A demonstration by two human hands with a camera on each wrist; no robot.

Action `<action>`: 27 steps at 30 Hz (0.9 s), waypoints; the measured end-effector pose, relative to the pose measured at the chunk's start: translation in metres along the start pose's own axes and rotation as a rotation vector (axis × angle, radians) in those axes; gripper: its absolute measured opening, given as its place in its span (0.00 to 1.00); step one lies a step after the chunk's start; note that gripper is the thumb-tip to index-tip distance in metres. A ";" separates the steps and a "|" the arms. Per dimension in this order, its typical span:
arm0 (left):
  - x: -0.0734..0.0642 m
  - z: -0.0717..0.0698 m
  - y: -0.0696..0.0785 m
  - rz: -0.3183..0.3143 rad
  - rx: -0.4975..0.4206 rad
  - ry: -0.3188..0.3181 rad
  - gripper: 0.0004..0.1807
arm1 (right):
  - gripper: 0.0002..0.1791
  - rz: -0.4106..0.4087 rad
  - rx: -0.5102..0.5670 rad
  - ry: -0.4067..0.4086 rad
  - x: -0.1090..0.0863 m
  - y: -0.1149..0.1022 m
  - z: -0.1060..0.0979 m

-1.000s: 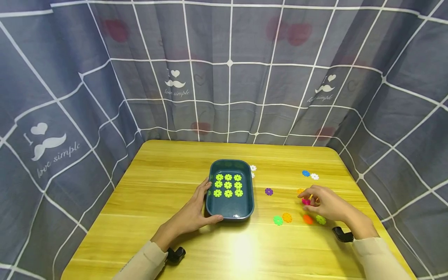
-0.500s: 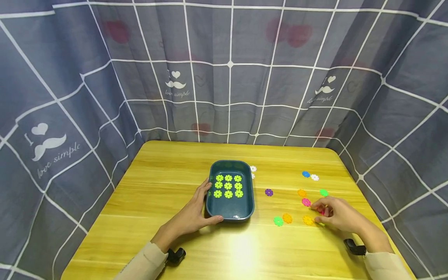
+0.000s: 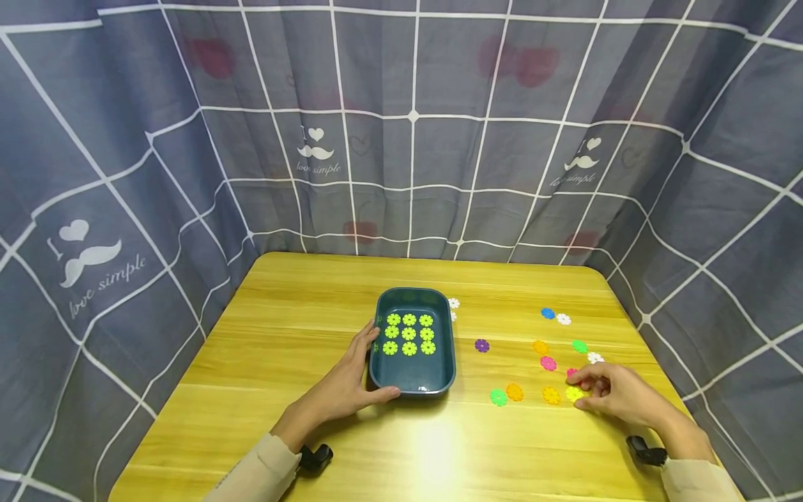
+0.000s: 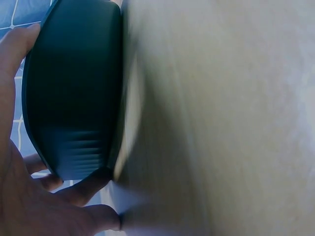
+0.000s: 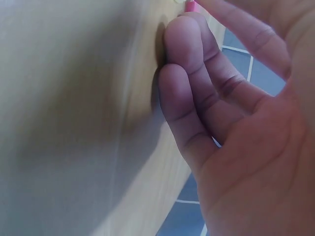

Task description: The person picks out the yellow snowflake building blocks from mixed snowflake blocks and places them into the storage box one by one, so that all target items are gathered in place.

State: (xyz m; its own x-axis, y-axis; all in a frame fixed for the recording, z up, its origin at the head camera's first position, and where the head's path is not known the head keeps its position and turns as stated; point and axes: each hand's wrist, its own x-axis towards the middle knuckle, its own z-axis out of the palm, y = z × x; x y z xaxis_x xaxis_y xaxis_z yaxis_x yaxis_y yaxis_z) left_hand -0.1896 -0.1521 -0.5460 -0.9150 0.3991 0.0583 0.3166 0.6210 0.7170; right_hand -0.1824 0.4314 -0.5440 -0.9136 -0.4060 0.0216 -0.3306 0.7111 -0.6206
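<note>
In the head view my left hand (image 3: 341,387) holds a dark teal tray (image 3: 410,376) at its near left corner, thumb along the front wall and fingers against the left side. The left wrist view shows the same tray (image 4: 74,88) from its outer wall. Several yellow-green notched flower discs (image 3: 408,334) lie in rows inside it. On the right, my right hand (image 3: 617,394) pinches a yellow-green disc (image 3: 574,394) between thumb and index finger, low at the table. A pink disc (image 3: 572,374) is beside the index fingertip. The right wrist view shows the other fingers (image 5: 177,93) curled.
Around the right hand lie orange (image 3: 551,396), pink (image 3: 548,363), green (image 3: 580,346) and white discs (image 3: 594,358). A purple disc (image 3: 482,346) sits between tray and hand. White discs (image 3: 454,303) lie against the tray's right side. A grey checked curtain (image 3: 376,139) surrounds the wooden table (image 3: 301,300).
My right hand has moved right and toward the near side, from over the pink and orange discs to the yellow-green disc. The left hand and tray have stayed put.
</note>
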 end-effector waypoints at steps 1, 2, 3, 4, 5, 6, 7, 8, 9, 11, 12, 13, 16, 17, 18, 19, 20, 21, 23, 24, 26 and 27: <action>0.000 0.000 0.000 0.000 0.001 0.000 0.72 | 0.19 0.002 -0.002 0.004 0.000 0.000 0.000; 0.000 0.000 0.000 0.001 0.000 0.002 0.72 | 0.18 0.001 -0.006 0.007 0.000 0.000 0.000; 0.000 0.000 0.000 0.003 0.000 0.002 0.72 | 0.18 0.003 -0.011 0.012 0.001 0.000 0.001; 0.001 0.000 0.000 0.001 -0.001 0.001 0.72 | 0.17 0.004 -0.016 0.015 0.001 0.000 0.001; 0.001 0.000 0.000 0.003 -0.004 0.001 0.72 | 0.17 0.005 -0.021 0.020 0.002 0.000 0.001; 0.001 -0.001 0.000 0.004 -0.007 0.000 0.72 | 0.16 0.005 -0.024 0.022 0.002 -0.001 0.001; 0.002 -0.001 0.000 0.005 -0.009 -0.001 0.72 | 0.16 -0.001 -0.030 0.021 0.003 -0.001 0.001; 0.002 -0.001 0.001 0.008 -0.009 -0.001 0.72 | 0.16 -0.002 -0.032 0.024 0.004 -0.002 0.002; 0.002 -0.001 0.001 0.010 -0.009 -0.002 0.72 | 0.15 -0.003 -0.033 0.024 0.004 -0.002 0.002; 0.002 -0.002 0.001 0.017 -0.011 -0.003 0.73 | 0.15 -0.006 -0.036 0.026 0.005 -0.003 0.002; 0.002 -0.002 0.001 0.018 -0.010 -0.004 0.73 | 0.15 -0.009 -0.035 0.025 0.005 -0.003 0.002; 0.002 -0.002 0.001 0.021 -0.009 -0.004 0.73 | 0.15 -0.012 -0.036 0.027 0.006 -0.004 0.002; 0.002 -0.002 0.001 0.023 -0.010 -0.004 0.73 | 0.16 -0.025 -0.034 0.026 0.006 -0.004 0.002; 0.002 -0.002 0.000 0.023 -0.010 -0.004 0.73 | 0.16 -0.028 -0.031 0.024 0.006 -0.004 0.002; 0.002 -0.002 0.000 0.022 -0.011 -0.004 0.73 | 0.16 -0.031 -0.027 0.023 0.006 -0.005 0.002; 0.002 -0.002 0.000 0.022 -0.013 -0.003 0.72 | 0.16 -0.032 -0.023 0.020 0.006 -0.004 0.002; 0.001 -0.001 0.001 0.021 -0.014 -0.003 0.72 | 0.16 -0.031 -0.019 0.017 0.006 -0.004 0.002; 0.001 -0.001 0.001 0.021 -0.014 -0.003 0.72 | 0.16 -0.029 -0.017 0.014 0.006 -0.004 0.002; 0.001 -0.001 0.000 0.018 -0.014 -0.004 0.72 | 0.16 -0.024 -0.012 0.008 0.006 -0.004 0.002; 0.001 -0.001 0.000 0.016 -0.015 -0.005 0.72 | 0.15 -0.018 -0.010 0.004 0.006 -0.004 0.002; 0.001 0.000 0.000 0.014 -0.014 -0.005 0.73 | 0.15 -0.006 -0.007 -0.003 0.006 -0.004 0.002; 0.001 0.000 0.000 0.014 -0.013 -0.004 0.73 | 0.16 -0.008 -0.002 -0.003 0.006 -0.004 0.002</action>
State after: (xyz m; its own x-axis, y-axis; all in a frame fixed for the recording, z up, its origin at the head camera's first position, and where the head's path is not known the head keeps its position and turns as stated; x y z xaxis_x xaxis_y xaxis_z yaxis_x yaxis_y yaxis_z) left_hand -0.1907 -0.1518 -0.5458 -0.9094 0.4107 0.0654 0.3262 0.6067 0.7249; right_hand -0.1860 0.4250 -0.5427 -0.9103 -0.4132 0.0245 -0.3385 0.7089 -0.6188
